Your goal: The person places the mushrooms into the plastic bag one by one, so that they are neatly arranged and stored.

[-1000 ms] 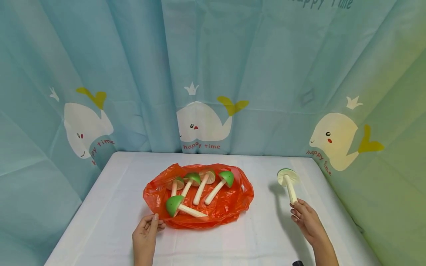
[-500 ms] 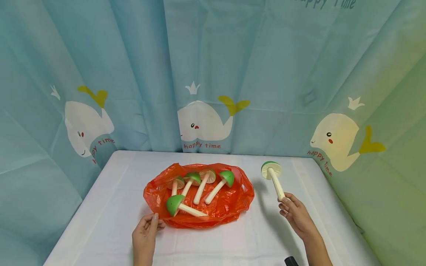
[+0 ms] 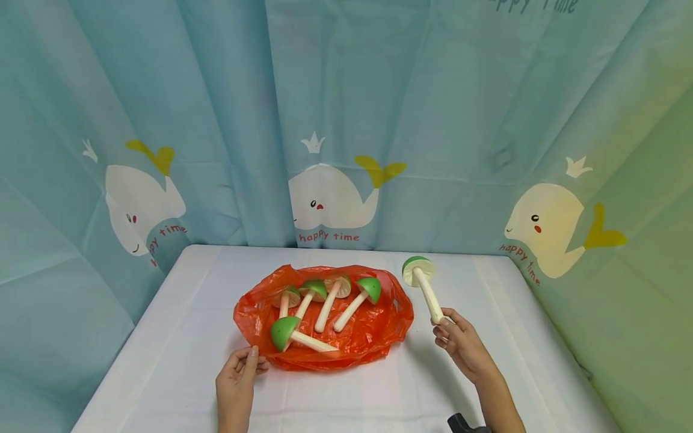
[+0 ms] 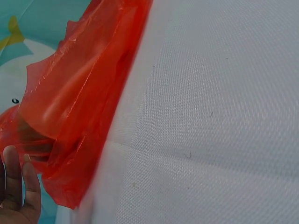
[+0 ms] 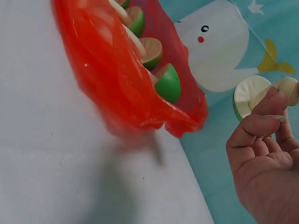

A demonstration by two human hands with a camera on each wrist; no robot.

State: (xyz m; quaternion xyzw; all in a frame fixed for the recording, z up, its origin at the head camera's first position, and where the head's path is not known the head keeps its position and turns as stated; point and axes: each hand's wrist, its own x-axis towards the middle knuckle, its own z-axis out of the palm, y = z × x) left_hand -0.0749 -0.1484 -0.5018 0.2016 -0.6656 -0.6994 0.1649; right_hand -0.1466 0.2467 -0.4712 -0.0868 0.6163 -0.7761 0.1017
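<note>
A red plastic bag (image 3: pixel 379 337) lies spread open on the table with several toy mushrooms in it, green-capped with pale stems. One mushroom (image 3: pixel 284 334) lies crosswise along the bag's front edge; the others lean toward the back. At the bag's front left corner my left hand (image 3: pixel 236 379) pinches the edge between thumb and fingers. My right hand (image 3: pixel 467 346) grips another mushroom (image 3: pixel 428 294) by its stem end, cap up and tilted left, raised above the table to the right of the bag. The right wrist view shows the held mushroom's pale cap underside (image 5: pixel 250 93) beyond the fingers.
A white-covered table (image 3: pixel 162 361) carries everything. A blue-green curtain (image 3: pixel 346 120) printed with whales hangs behind it and at both sides. Beside my right wrist a black object (image 3: pixel 459 423) shows at the lower frame edge.
My right hand has moved left with the mushroom, bringing it closer to the bag's right side. The left hand, the bag and the mushrooms inside have stayed in place.
</note>
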